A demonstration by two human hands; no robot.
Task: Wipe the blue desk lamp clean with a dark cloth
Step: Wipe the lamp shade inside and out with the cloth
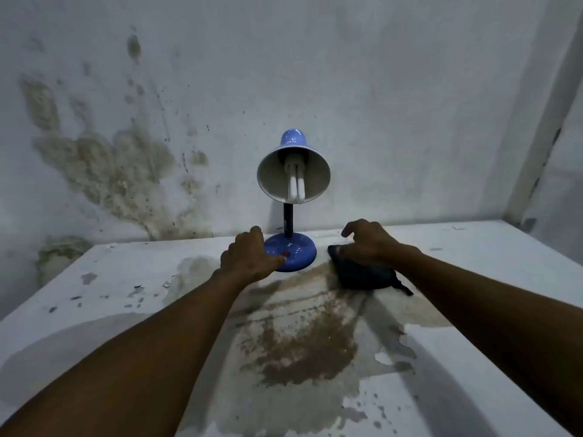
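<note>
The blue desk lamp [293,167] stands upright at the back of a white table [473,257], its shade tilted toward me with a white bulb showing inside. A black neck joins the shade to a round blue base [299,250] with a small red switch. My left hand [249,255] rests against the left side of the base, fingers curled around its edge. A dark folded cloth [366,275] lies on the table just right of the base. My right hand [369,239] hovers on top of the cloth's far end, fingers bent and spread.
A wide brown stain [299,335] and flaking paint cover the tabletop in front of the lamp. The stained wall [110,171] rises right behind the table. A pale vertical frame [542,137] stands at the right corner.
</note>
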